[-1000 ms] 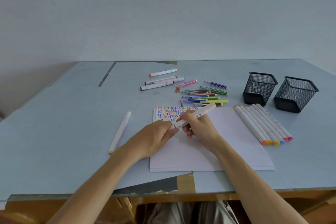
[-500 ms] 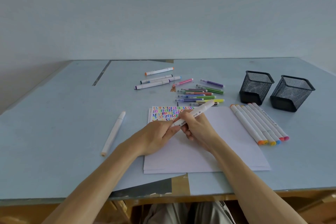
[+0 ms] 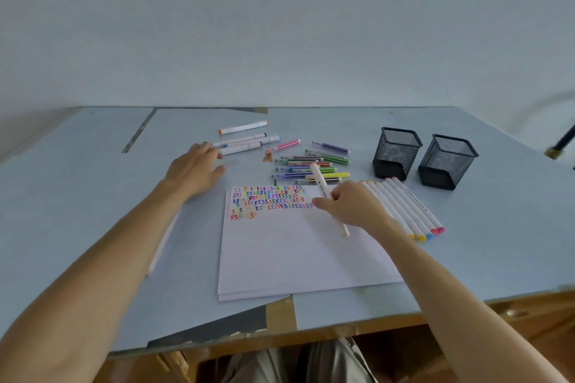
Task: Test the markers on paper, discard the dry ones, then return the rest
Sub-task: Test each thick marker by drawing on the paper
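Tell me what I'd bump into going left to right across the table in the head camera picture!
Left hand → scribbled paper → right hand holding a white marker → row of white markers → nearer mesh cup → farther-right mesh cup.

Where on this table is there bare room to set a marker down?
Free: the paper's blank lower half, and the table's far-left corner beyond the left hand. Crowded: between the thin pens, the cups and the right hand.
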